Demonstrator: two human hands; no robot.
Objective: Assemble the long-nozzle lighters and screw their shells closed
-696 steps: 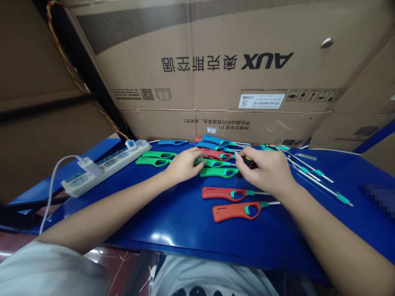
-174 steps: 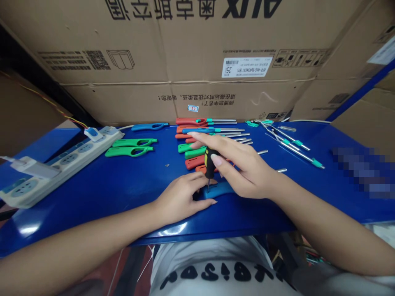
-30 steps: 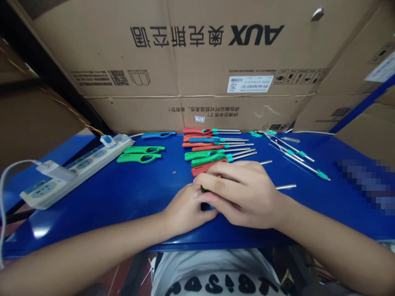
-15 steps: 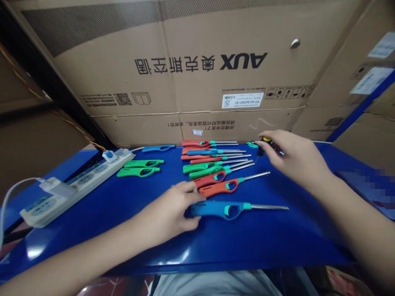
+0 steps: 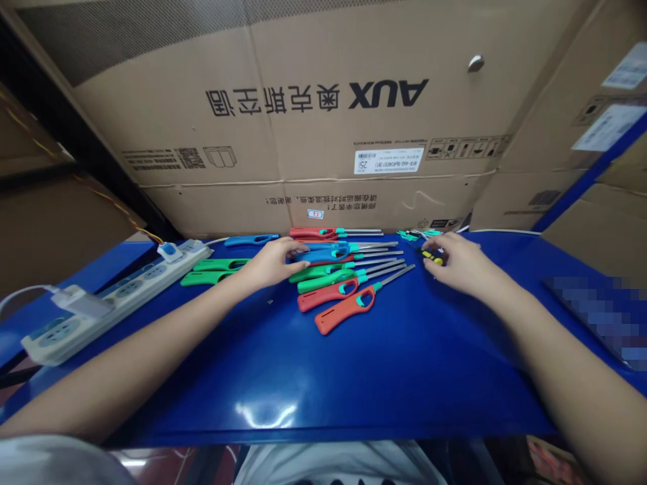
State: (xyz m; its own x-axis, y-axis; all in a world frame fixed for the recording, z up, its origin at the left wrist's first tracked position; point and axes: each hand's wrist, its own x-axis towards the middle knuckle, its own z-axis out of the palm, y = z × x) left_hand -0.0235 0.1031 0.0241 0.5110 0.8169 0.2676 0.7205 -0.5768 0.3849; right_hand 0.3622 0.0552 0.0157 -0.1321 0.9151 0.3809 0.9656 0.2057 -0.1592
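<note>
My left hand [image 5: 277, 261] is at the left side of the pile, its thumb and fingers closed on the handle end of a blue gas lighter [image 5: 328, 254]. That lighter lies over others in the row. Around it are red gas lighters [image 5: 313, 233] and green gas lighters [image 5: 328, 279], metal tubes pointing right. Nearest to me lies an orange-red gas lighter [image 5: 344, 312]. My right hand [image 5: 457, 261] is closed round a small black and yellow screwdriver [image 5: 433, 257], partly hidden by the fingers, close to small turquoise pieces [image 5: 409, 235].
At the left stands a white power strip [image 5: 116, 296] with plugs and cables. Green lighter bodies [image 5: 215, 264] and a blue one [image 5: 251, 240] lie beside it. A large cardboard sheet [image 5: 303, 148] walls off the back of the blue table [image 5: 303, 377]. A dark flat object [image 5: 586, 316] lies right.
My left hand has carried the blue lighter from the near side back onto the row. My right hand has lowered slightly with the screwdriver, by the turquoise pieces.
</note>
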